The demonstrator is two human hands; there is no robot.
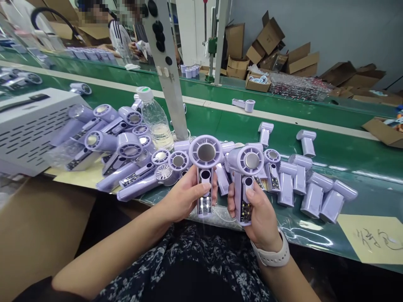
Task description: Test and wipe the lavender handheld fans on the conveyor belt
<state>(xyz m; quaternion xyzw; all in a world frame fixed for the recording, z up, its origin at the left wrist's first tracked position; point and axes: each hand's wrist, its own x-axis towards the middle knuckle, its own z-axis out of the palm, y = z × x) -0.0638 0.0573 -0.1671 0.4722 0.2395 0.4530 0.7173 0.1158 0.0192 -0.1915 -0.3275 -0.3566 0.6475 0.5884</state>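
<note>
My left hand (pixel 189 193) is wrapped round the handle of a purple handheld fan (pixel 205 157), its thumb on the handle's front below a dark round spot. A second handheld fan (pixel 248 161) of the same kind is gripped in my right hand (pixel 260 209), thumb likewise on the front. Both fans stand upright side by side, round grilled heads facing me, with bare circuit parts showing low on the handles. A heap of similar fans (pixel 126 147) lies to the left. Several more fans (pixel 304 180) stand or lean on the right, backs toward me.
A clear bottle (pixel 157 121) with some liquid stands behind the heap, beside a metal post (pixel 170 75). At left is a white vented machine (pixel 40 126). A handwritten yellow sheet (pixel 374 239) lies right. Across the green belt (pixel 214 117) are cartons (pixel 267 37) and people.
</note>
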